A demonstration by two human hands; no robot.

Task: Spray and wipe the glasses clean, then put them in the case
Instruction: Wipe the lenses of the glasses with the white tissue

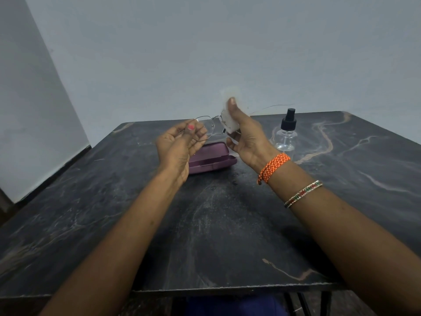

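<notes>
**Glasses held up over the case**

We sit at a dark marbled table [216, 236] against a pale wall [205, 53]. A closed purple case [214, 159] lies at twelve o'clock, a clear spray bottle [286, 135] at one. Our left hand [182, 144] pinches the glasses [206, 128]; our right hand [245, 135] presses a white cloth [229, 122] around one lens.

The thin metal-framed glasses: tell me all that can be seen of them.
The thin metal-framed glasses have a silver wire rim and clear lenses. They are held in the air above the purple case, lenses roughly upright. The left hand pinches one lens rim; the right hand presses a white cloth over the other lens. One thin temple arm sticks out to the right.
</notes>
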